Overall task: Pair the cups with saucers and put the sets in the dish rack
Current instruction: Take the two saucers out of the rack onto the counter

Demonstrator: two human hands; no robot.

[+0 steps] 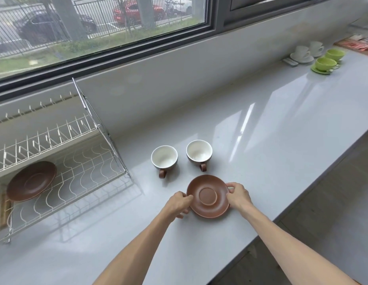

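Brown saucer (208, 197) sits on the counter (282, 124) between our hands: the left hand (180, 202) pinches its left rim, the right hand (238, 195) its right rim. We should keep it level, then seat a cup on its centre ring. Two cups (164, 159) (199, 152) stand empty just beyond. Left of them, the rack (80, 173) holds one saucer (31, 181) alone, cupless.
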